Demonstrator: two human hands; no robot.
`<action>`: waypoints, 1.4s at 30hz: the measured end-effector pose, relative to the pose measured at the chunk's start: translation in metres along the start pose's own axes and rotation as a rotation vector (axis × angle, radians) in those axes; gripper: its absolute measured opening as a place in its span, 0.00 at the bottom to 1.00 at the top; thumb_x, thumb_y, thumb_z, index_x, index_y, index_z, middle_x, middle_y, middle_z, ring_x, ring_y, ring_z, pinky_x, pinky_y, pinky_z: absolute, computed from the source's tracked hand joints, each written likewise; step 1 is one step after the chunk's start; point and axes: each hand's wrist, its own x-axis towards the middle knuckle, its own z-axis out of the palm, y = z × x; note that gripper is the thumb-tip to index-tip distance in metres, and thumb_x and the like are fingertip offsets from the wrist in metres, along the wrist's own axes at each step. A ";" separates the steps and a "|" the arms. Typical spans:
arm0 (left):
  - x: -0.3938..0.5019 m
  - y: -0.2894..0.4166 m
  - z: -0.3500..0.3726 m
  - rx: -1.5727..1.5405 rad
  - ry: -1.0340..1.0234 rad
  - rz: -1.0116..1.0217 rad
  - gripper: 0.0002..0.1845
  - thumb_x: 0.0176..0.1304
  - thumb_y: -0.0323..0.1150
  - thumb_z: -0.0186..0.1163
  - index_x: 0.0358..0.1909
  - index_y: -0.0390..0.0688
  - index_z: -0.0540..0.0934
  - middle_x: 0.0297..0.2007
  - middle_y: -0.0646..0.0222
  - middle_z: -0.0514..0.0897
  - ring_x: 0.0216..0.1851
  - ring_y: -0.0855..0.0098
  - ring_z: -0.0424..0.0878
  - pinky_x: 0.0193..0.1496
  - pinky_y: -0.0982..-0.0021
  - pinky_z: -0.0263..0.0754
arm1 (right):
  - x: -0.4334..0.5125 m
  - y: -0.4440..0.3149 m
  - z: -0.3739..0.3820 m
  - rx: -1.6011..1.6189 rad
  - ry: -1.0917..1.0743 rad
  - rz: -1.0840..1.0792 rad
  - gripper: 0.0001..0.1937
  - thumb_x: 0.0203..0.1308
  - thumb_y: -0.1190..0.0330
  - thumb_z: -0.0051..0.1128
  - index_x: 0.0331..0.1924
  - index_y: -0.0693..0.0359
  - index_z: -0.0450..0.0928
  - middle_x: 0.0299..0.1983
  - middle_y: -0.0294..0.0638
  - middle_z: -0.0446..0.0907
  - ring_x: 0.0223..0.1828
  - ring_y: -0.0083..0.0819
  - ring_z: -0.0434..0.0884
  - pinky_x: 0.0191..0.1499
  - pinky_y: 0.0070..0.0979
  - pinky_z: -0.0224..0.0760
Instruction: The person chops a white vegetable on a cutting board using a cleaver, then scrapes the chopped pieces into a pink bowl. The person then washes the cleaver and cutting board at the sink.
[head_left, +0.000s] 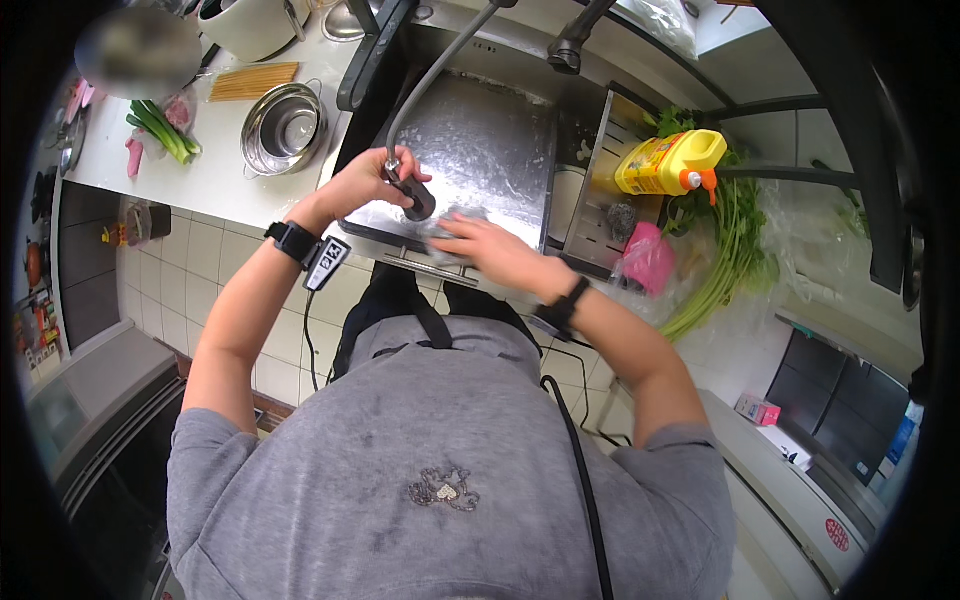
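Observation:
My left hand (382, 180) grips the dark spray head (415, 199) of a pull-down faucet, whose grey hose (435, 71) runs up over the sink. Beside it, at the sink's near edge, my right hand (487, 247) lies spread on a greyish cloth (459, 217), blurred and partly hidden under the fingers. Wet patches and pale suds cover the stainless steel surface (480, 142) in the sink. On the right, a slotted steel drainer (589, 217) carries a yellow detergent bottle (660, 161) and a steel wool scrubber (622, 220).
Left of the sink, a steel pot (283, 129), wooden chopsticks (253, 81) and green onions (161, 129) rest on the white counter (217, 180). At the right lie a pink object (649, 259) in plastic and long-stemmed celery-like greens (716, 255). A second faucet (566, 56) overhangs the sink's back.

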 end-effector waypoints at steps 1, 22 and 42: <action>0.000 0.000 0.006 0.000 0.016 0.001 0.21 0.48 0.08 0.63 0.29 0.45 0.67 0.41 0.75 0.78 0.67 0.63 0.75 0.66 0.65 0.73 | 0.020 -0.003 0.003 0.027 -0.008 0.000 0.31 0.58 0.82 0.49 0.66 0.46 0.76 0.71 0.42 0.70 0.71 0.46 0.69 0.71 0.39 0.64; 0.018 -0.012 0.001 -0.029 0.269 0.054 0.21 0.46 0.09 0.65 0.26 0.46 0.68 0.41 0.73 0.78 0.66 0.63 0.76 0.64 0.65 0.74 | -0.018 0.104 -0.030 -0.084 -0.350 0.586 0.35 0.63 0.74 0.38 0.76 0.70 0.50 0.76 0.71 0.47 0.78 0.60 0.52 0.79 0.41 0.47; 0.008 -0.002 -0.064 0.411 0.427 0.226 0.16 0.45 0.13 0.68 0.29 0.43 0.75 0.41 0.71 0.75 0.45 0.75 0.78 0.48 0.72 0.76 | 0.114 0.154 -0.035 -0.002 -0.398 0.417 0.36 0.67 0.62 0.49 0.79 0.39 0.52 0.82 0.51 0.41 0.81 0.60 0.40 0.80 0.53 0.37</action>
